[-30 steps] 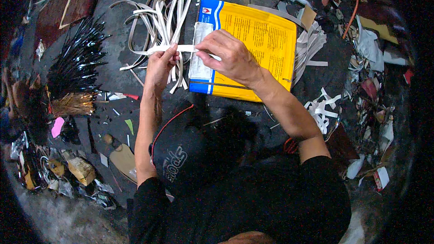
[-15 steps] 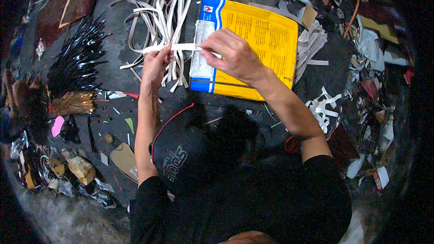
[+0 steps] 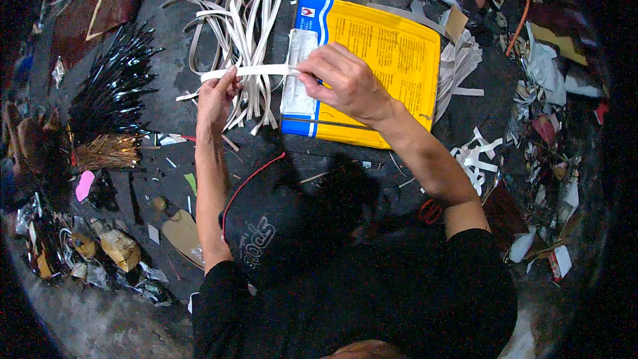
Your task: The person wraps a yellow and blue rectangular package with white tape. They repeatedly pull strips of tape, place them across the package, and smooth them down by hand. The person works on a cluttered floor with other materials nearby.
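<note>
A flat white strip (image 3: 262, 70) is stretched between my two hands. My left hand (image 3: 218, 96) is closed, pinching its left part between thumb and fingers. My right hand (image 3: 345, 86) is closed at the strip's right end; whether anything else is in its fingers is hidden. Under the right fingertips lies a whitish, crumpled-looking pad (image 3: 300, 96), resting on the blue edge of a flat yellow-and-blue panel (image 3: 392, 53). Behind the stretched strip, a loose pile of similar white strips (image 3: 242, 23) spreads over the dark floor.
More pale strips (image 3: 458, 60) stick out beyond the panel's right edge, and a small tangle of white strips (image 3: 475, 159) lies nearer me. Black shiny bristle-like strands (image 3: 113, 86) are at left. Scraps (image 3: 545, 126) litter the right side. A tan sole-shaped piece (image 3: 183, 236) lies near my left forearm.
My left hand has moved left and slightly down, so a longer stretch of the strip shows between my hands. My right hand has shifted only slightly.
</note>
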`<action>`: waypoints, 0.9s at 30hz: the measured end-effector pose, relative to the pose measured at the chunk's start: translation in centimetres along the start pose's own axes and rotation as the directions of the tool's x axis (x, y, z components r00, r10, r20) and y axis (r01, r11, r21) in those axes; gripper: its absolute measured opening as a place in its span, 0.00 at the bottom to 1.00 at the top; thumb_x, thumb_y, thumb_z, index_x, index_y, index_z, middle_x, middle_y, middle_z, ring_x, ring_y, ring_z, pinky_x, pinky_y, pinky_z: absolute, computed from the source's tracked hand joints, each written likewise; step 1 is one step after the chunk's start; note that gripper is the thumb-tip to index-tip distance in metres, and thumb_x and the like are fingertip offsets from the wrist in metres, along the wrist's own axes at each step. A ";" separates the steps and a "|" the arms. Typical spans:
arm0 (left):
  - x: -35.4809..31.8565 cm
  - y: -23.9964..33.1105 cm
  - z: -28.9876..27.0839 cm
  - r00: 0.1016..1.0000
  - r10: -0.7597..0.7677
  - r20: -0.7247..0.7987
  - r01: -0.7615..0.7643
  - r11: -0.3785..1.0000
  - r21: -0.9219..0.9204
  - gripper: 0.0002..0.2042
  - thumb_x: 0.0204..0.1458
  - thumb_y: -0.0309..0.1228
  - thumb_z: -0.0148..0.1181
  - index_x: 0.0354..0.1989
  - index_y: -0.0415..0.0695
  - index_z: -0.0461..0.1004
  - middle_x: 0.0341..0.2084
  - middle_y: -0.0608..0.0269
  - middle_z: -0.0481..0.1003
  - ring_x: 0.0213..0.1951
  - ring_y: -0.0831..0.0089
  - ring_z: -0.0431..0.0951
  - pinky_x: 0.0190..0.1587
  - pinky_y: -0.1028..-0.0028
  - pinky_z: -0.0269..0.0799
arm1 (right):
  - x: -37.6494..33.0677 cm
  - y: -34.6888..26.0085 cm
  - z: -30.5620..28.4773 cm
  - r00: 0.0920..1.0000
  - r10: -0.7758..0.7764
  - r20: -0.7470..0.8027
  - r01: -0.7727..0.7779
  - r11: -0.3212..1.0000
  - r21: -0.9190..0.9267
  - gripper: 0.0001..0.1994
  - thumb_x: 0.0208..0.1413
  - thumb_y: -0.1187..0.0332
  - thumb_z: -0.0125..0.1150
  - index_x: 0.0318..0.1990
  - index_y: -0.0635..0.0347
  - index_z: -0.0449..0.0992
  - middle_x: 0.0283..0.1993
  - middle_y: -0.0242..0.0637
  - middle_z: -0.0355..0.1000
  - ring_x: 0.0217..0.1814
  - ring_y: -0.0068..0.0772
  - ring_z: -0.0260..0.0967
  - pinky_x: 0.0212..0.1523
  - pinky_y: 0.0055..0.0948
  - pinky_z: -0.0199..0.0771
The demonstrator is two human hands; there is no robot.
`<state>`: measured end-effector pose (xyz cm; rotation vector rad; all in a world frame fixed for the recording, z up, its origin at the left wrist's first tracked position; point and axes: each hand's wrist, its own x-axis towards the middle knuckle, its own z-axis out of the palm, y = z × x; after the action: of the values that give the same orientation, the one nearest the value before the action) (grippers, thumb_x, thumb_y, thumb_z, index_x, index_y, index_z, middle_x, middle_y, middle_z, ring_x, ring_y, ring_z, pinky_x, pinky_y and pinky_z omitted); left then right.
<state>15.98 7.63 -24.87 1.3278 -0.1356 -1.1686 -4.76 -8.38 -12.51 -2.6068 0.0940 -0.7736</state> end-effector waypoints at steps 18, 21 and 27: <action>-6.2 4.4 10.1 0.965 0.197 0.171 -0.239 0.929 0.283 0.11 0.56 0.35 0.60 0.32 0.39 0.75 0.23 0.70 0.72 0.24 0.86 0.66 0.25 0.81 0.59 | -0.3 -1.5 -0.5 0.991 0.106 0.077 -0.102 0.993 -0.054 0.08 0.45 0.76 0.65 0.35 0.63 0.76 0.33 0.39 0.71 0.36 0.39 0.70 0.38 0.33 0.73; -6.5 4.2 10.8 0.957 0.268 0.112 -0.291 0.900 0.324 0.11 0.56 0.34 0.61 0.32 0.38 0.73 0.22 0.69 0.73 0.23 0.85 0.67 0.24 0.81 0.61 | -0.9 -2.1 -1.4 0.972 0.234 0.029 -0.234 0.972 -0.005 0.07 0.47 0.76 0.64 0.36 0.64 0.76 0.33 0.40 0.71 0.37 0.40 0.70 0.38 0.33 0.73; -6.0 3.0 10.8 0.933 0.344 0.103 -0.359 0.885 0.295 0.11 0.56 0.33 0.61 0.35 0.38 0.71 0.24 0.67 0.73 0.25 0.84 0.69 0.26 0.80 0.65 | -1.7 -3.9 -0.9 0.974 0.226 0.027 -0.224 0.973 -0.058 0.10 0.48 0.76 0.63 0.40 0.64 0.77 0.34 0.40 0.70 0.37 0.40 0.70 0.39 0.35 0.72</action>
<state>7.64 4.05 -15.92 1.4734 -0.5944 -0.8895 -6.83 -4.84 -11.08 -2.6000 0.3987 -0.6546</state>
